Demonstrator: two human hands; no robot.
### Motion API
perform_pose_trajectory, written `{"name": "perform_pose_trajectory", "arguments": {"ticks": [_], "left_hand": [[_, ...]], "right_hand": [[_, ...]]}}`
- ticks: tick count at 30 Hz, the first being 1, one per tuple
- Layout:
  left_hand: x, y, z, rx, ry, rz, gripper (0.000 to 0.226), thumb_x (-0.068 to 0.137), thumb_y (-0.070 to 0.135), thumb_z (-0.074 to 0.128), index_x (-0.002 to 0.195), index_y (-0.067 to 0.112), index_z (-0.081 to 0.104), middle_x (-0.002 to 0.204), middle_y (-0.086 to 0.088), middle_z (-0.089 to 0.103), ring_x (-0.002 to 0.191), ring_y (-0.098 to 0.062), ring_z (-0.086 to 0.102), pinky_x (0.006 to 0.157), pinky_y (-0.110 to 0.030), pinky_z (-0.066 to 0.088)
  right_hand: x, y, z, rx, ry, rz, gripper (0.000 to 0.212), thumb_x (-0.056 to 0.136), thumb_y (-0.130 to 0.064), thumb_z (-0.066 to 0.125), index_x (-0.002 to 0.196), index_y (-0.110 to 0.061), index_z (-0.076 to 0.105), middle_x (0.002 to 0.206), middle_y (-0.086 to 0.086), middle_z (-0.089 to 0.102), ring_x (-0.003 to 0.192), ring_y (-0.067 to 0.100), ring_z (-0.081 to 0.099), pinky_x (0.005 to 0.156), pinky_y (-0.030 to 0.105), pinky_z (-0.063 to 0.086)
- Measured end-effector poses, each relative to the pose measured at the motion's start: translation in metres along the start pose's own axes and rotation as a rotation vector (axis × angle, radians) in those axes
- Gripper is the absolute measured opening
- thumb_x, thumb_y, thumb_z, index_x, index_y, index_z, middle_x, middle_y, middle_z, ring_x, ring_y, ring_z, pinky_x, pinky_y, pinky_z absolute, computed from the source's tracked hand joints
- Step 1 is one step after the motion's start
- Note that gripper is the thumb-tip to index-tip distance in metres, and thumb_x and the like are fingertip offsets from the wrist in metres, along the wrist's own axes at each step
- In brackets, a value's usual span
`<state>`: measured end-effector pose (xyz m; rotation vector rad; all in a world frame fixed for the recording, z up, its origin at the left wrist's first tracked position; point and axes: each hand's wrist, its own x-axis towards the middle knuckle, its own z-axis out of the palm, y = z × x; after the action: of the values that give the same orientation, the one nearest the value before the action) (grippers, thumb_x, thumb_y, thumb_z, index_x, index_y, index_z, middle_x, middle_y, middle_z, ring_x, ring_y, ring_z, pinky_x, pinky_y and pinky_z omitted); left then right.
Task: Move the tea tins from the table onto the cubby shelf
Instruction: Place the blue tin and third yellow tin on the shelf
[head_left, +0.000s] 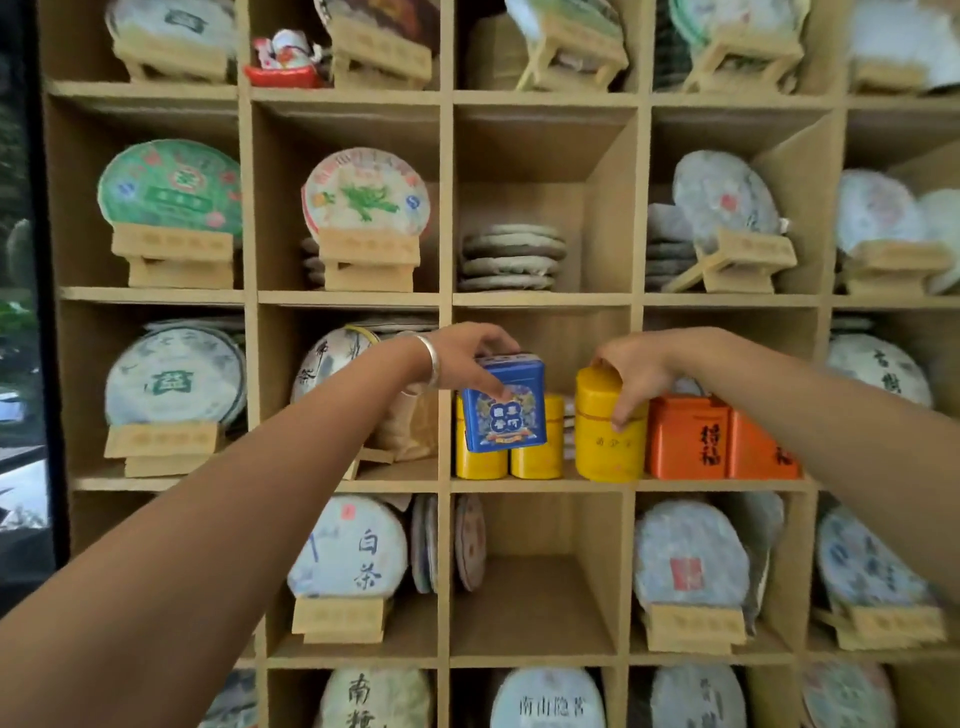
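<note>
My left hand (475, 358) grips a blue square tea tin (506, 410) from above, held in front of two yellow round tins (537, 447) that stand in the middle cubby of the wooden cubby shelf (540, 486). My right hand (631, 371) is closed over the lid of a taller yellow round tin (605, 441), whose base rests at the cubby's front edge. Two orange square tins (691, 439) stand in the cubby just to the right. A silver bangle sits on my left wrist.
Wrapped round tea cakes on small wooden stands (166, 447) fill most surrounding cubbies. A stack of flat cakes (511, 257) lies in the cubby above. The cubby below (535, 587) holds only upright cakes at its left wall. A dark window edge runs down the far left.
</note>
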<state>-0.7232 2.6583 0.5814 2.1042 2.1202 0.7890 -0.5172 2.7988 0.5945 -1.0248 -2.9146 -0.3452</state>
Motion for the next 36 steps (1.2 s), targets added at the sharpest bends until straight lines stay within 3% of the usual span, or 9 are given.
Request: {"name": "perform_pose_trajectory", "arguments": {"ticks": [8,12,18,26,32,36], "left_hand": [[0.063,-0.021,-0.001,-0.024,0.004,-0.006,0.059,0.078,0.020,0.073,0.130,0.024,0.045,0.120,-0.005,0.055,0.103,-0.020,0.060,0.085,-0.037,0.054],[0.090,-0.026,0.002,-0.072,0.041,0.027,0.053,0.079,0.025,0.072,0.127,0.026,0.048,0.119,-0.002,0.056,0.098,-0.013,0.060,0.073,-0.025,0.053],[0.120,-0.023,-0.002,-0.085,0.066,0.070,0.055,0.078,0.023,0.073,0.128,0.025,0.049,0.112,0.003,0.058,0.096,-0.009,0.060,0.078,-0.027,0.054],[0.143,-0.025,0.011,-0.048,0.031,0.054,0.053,0.079,0.019,0.072,0.127,0.022,0.048,0.106,0.007,0.057,0.090,-0.005,0.060,0.066,-0.020,0.053],[0.154,-0.033,0.020,-0.088,0.013,0.021,0.056,0.079,0.021,0.073,0.129,0.022,0.048,0.111,0.005,0.059,0.094,-0.007,0.061,0.071,-0.023,0.054],[0.153,-0.035,0.016,-0.092,-0.009,0.025,0.055,0.079,0.022,0.073,0.128,0.025,0.049,0.109,0.008,0.058,0.096,-0.006,0.059,0.072,-0.023,0.052]], "right_hand": [[0.048,0.009,0.001,-0.083,-0.047,0.002,0.086,0.060,-0.041,0.086,0.130,-0.015,0.044,0.123,0.004,0.055,0.106,0.022,0.056,0.088,0.037,0.053],[0.066,0.014,0.008,-0.136,-0.087,-0.012,0.083,0.060,-0.042,0.086,0.128,-0.016,0.045,0.121,0.004,0.055,0.104,0.021,0.055,0.085,0.035,0.052],[0.085,0.019,0.018,-0.148,-0.138,-0.029,0.080,0.064,-0.041,0.084,0.127,-0.014,0.044,0.120,0.003,0.054,0.103,0.020,0.055,0.081,0.031,0.051],[0.103,0.020,0.035,-0.209,-0.199,-0.034,0.078,0.068,-0.038,0.081,0.130,-0.012,0.043,0.122,0.006,0.052,0.107,0.023,0.055,0.092,0.039,0.052],[0.113,0.026,0.048,-0.186,-0.139,-0.069,0.053,0.073,-0.034,0.077,0.114,-0.013,0.052,0.107,0.004,0.057,0.093,0.020,0.057,0.079,0.031,0.053],[0.116,0.030,0.054,-0.186,-0.082,-0.098,0.047,0.073,-0.036,0.076,0.107,-0.014,0.053,0.103,0.005,0.058,0.087,0.019,0.057,0.071,0.029,0.051]]}}
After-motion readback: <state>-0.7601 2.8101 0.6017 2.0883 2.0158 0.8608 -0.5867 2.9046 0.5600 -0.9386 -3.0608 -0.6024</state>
